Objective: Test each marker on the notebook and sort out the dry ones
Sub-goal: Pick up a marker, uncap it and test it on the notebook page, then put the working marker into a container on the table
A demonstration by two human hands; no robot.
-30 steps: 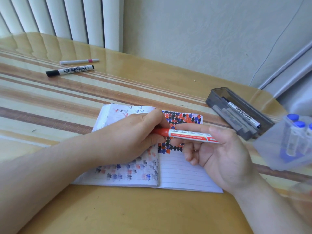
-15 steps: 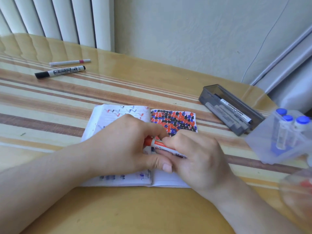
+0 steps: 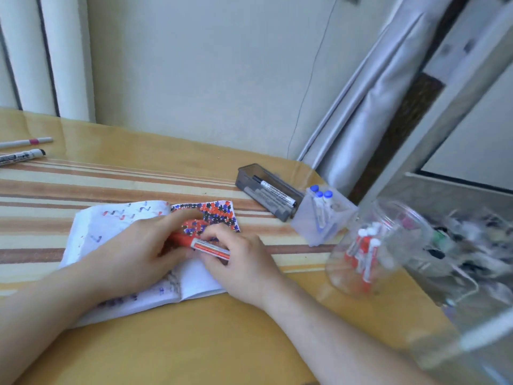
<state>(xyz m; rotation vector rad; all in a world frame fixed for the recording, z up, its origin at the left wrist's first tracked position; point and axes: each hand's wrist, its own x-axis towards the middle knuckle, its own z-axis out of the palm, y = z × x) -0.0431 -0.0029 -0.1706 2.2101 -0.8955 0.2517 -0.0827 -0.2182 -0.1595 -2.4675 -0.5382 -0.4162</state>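
Two hands over notebook (image 3: 91, 232) | left hand (image 3: 138, 254) grips red marker (image 3: 205, 246) cap end | right hand (image 3: 241, 259) pinches barrel

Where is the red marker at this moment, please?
In the head view, the red marker lies across the open notebook near the middle, held between the left hand and the right hand.

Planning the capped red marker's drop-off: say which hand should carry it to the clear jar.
Right. The right hand already grips the red marker by its barrel, and the clear jar of red markers stands on that side; the left hand holds only the cap end.
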